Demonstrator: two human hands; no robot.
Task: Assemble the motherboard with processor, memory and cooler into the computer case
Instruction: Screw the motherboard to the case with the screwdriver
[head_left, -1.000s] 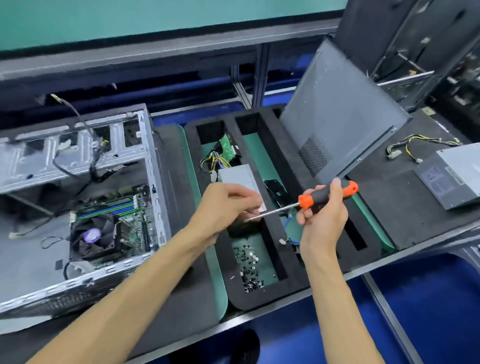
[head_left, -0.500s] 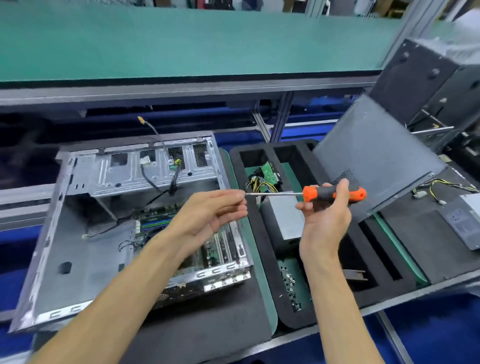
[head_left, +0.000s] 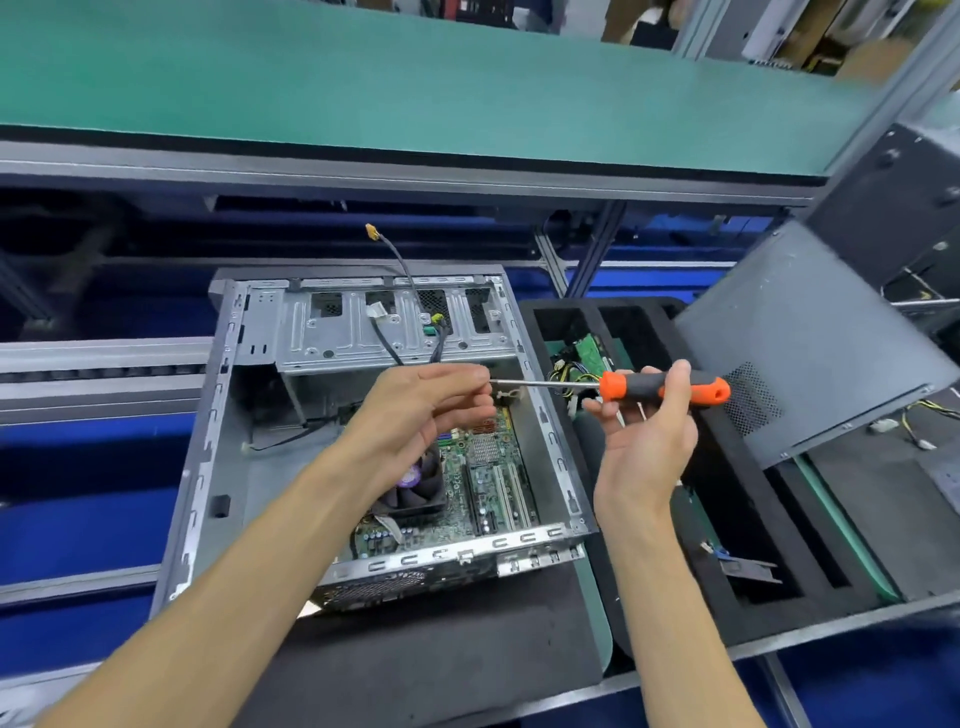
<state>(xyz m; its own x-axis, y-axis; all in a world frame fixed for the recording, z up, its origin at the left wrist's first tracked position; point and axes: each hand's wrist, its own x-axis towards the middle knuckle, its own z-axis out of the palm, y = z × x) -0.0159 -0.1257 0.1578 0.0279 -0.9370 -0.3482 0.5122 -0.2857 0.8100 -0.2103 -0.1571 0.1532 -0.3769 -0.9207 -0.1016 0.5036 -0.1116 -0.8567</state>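
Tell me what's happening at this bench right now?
A person is working over an open computer case lying on the bench, with the motherboard and its cooler fan already sitting inside. The right hand grips an orange and black screwdriver held level above the case, and the left hand pinches at the tip of its shaft, possibly seating a screw, though none is clearly visible. A black foam tray of parts sits to the right.
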